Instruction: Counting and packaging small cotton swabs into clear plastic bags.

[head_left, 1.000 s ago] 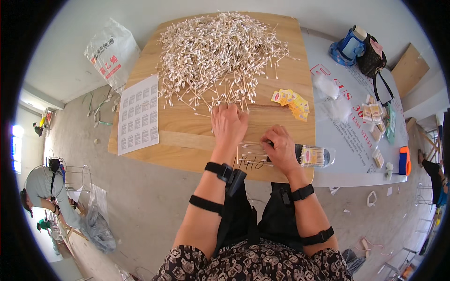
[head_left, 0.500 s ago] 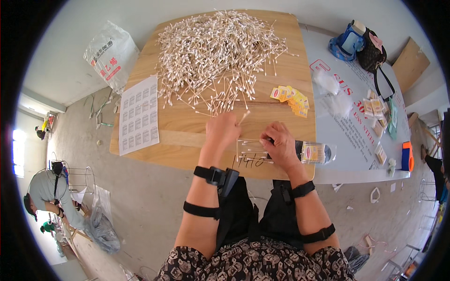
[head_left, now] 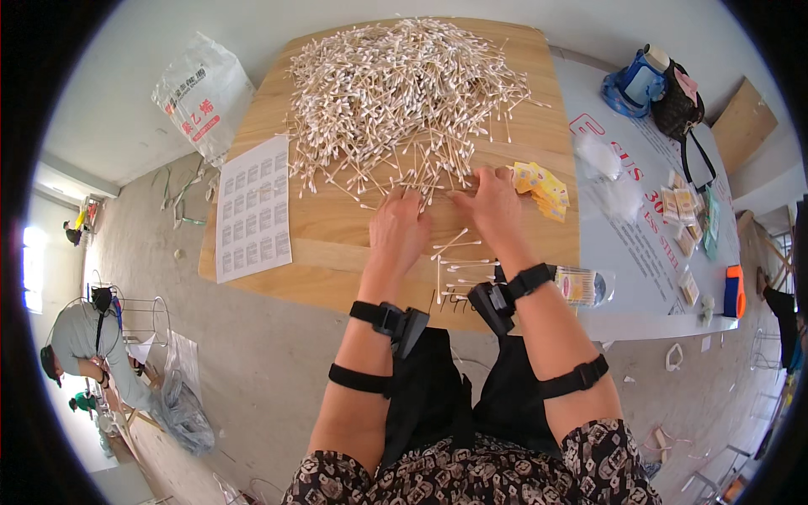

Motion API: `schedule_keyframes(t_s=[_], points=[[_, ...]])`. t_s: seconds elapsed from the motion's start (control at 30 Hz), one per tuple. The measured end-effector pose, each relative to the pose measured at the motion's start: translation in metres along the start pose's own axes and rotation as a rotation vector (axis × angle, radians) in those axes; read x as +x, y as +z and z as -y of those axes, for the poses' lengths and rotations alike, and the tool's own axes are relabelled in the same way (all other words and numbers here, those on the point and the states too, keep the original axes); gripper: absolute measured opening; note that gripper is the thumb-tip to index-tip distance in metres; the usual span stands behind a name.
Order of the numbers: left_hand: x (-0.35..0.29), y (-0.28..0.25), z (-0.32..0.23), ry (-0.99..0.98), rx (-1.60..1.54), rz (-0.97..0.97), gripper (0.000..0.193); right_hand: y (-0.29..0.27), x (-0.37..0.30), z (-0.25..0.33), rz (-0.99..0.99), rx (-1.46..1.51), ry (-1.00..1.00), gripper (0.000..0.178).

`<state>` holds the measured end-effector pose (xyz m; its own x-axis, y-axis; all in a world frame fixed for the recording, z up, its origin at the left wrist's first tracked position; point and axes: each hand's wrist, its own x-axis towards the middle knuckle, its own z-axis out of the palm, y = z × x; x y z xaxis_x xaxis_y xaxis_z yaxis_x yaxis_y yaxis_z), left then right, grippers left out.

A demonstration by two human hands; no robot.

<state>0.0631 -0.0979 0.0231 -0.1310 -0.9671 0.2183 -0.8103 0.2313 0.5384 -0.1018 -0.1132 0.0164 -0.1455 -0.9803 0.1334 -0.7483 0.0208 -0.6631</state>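
White-tipped wooden cotton swabs [head_left: 404, 93] heap toward the wooden tabletop's [head_left: 337, 219] far edge. Both hands, left hand [head_left: 401, 229] and right hand [head_left: 495, 202], now rest there, grip released; earlier the right held a clear swab-filled plastic box [head_left: 581, 284] at the near edge.

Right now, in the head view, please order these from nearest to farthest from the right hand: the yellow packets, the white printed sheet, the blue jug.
1. Yellow packets, just right of the right hand.
2. Blue jug, far right corner.
3. White printed sheet, left table edge.

just one head cam here, fisheye, looking straight down over the worktop [head_left: 337, 244] from fairly close, forearms coming in from the near edge, floor curving around
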Motion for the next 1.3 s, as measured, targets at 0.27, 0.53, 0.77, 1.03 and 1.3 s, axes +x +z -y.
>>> schedule_keyframes(t_s=[0.27, 0.53, 0.77, 1.03, 1.3], points=[[0.037, 0.019, 0.012, 0.005, 0.163, -0.02, 0.019, 0.027, 0.012, -0.016, -0.159, -0.055, 0.023, 0.019], [0.057, 0.011, 0.037, -0.129, 0.104, -0.073, 0.012, 0.008, -0.004, -0.03, 0.006, 0.11, -0.035, 0.014], [0.046, -0.017, 0.045, -0.318, 0.092, 0.315, 0.013, -0.013, -0.015, -0.056, 0.172, 0.283, -0.309, 0.013], [0.02, -0.014, 0.026, 0.104, 0.057, 0.202, 0.009, -0.03, -0.021, -0.044, 0.404, 0.163, -0.373, 0.013], [-0.01, 0.012, -0.013, 0.301, 0.128, 0.21, 0.025, -0.037, -0.044, -0.046, 0.174, 0.237, -0.381, 0.014]])
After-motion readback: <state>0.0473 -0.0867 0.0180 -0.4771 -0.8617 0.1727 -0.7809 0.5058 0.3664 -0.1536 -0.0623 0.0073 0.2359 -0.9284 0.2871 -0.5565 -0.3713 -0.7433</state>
